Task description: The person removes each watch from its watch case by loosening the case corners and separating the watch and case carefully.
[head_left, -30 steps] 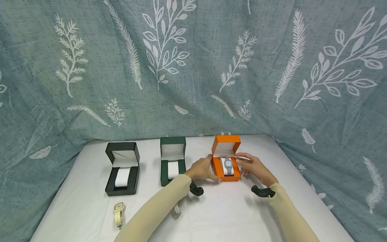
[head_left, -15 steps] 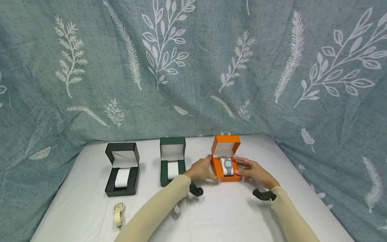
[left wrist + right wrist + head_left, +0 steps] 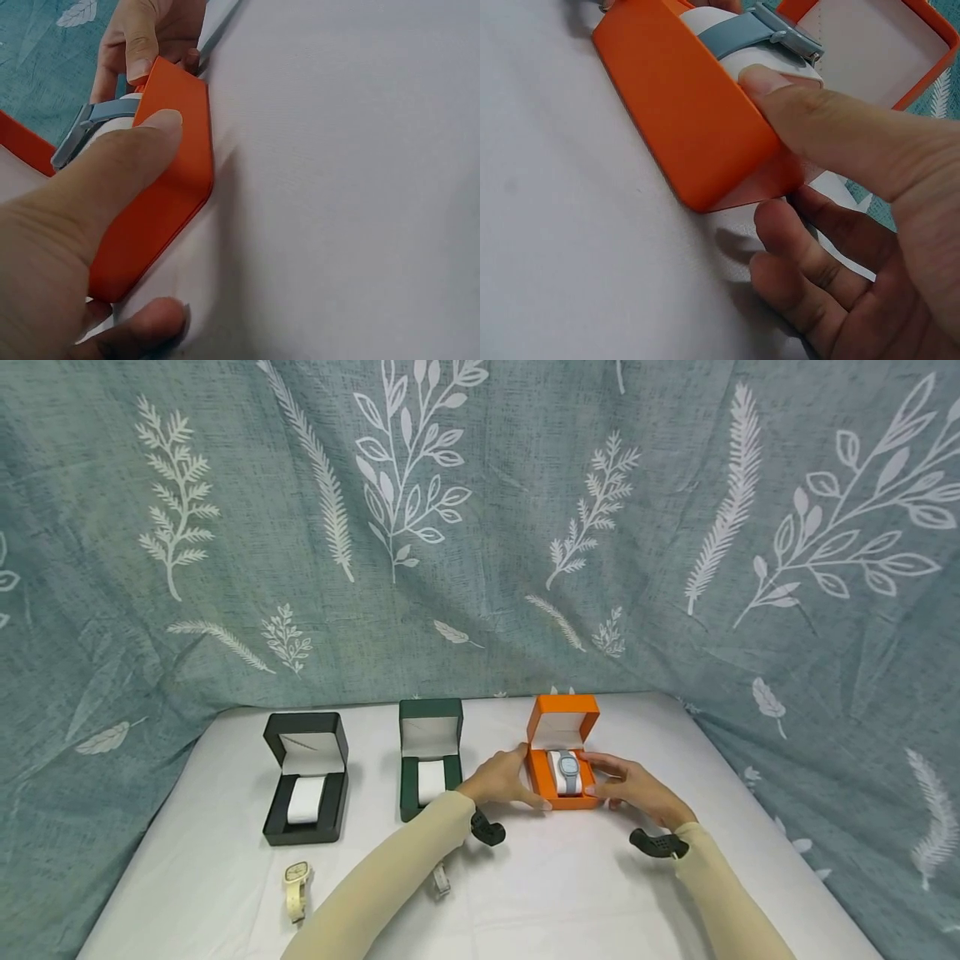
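Note:
An orange watch box [image 3: 573, 803] stands with its lid [image 3: 566, 704] raised at the back right of the table. Inside it, a watch [image 3: 568, 767] with a blue-grey strap is wrapped round a white cushion [image 3: 709, 16]. My left hand [image 3: 498, 778] grips the box from its left, the thumb [image 3: 161, 131] flat on the front wall; its other fingers are partly hidden by the box. From the right, my right hand [image 3: 639, 789] holds the box's side wall, thumb [image 3: 765, 81] at the top rim beside the cushion and other fingers curled outside, low at the wall.
Left of my hands stand a green watch box [image 3: 408, 789] and a black watch box [image 3: 300, 835], both with raised lids and bare white cushions. Nearer lie a cream watch [image 3: 296, 889] and a pale watch [image 3: 440, 881], partly covered by my left sleeve. A patterned curtain [image 3: 480, 610] hangs behind.
My right hand has shifted a little toward the front along the orange box's right side, and its thumb has come down to the rim. The left hand has kept its place.

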`<control>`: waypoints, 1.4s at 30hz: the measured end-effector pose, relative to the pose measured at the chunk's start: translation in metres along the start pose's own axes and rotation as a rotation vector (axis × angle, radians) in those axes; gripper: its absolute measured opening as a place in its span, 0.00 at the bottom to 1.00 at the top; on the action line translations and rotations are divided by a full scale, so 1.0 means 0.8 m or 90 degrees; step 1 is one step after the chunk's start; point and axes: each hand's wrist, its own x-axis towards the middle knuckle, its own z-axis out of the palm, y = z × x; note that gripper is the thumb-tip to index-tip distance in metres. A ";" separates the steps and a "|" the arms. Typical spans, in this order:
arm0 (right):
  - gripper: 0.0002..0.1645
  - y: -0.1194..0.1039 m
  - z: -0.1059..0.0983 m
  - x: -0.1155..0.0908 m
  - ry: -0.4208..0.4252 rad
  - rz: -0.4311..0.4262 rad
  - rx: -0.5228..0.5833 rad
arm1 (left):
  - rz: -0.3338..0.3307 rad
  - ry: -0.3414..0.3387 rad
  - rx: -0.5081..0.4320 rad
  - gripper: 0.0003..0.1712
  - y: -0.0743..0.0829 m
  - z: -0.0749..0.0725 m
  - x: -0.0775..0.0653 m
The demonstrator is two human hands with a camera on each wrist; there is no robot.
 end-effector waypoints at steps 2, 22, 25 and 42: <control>0.44 0.001 0.001 -0.001 0.001 0.004 0.000 | 0.005 0.004 0.025 0.69 0.002 -0.001 -0.001; 0.42 0.002 0.002 -0.001 -0.001 -0.001 0.020 | 0.116 0.155 0.173 0.41 0.038 0.005 0.003; 0.42 0.001 0.002 -0.002 0.004 -0.002 0.014 | 0.110 0.145 0.160 0.41 0.037 0.007 0.006; 0.45 0.002 0.005 -0.001 0.019 0.014 0.007 | 0.060 0.067 0.301 0.28 0.052 -0.001 0.017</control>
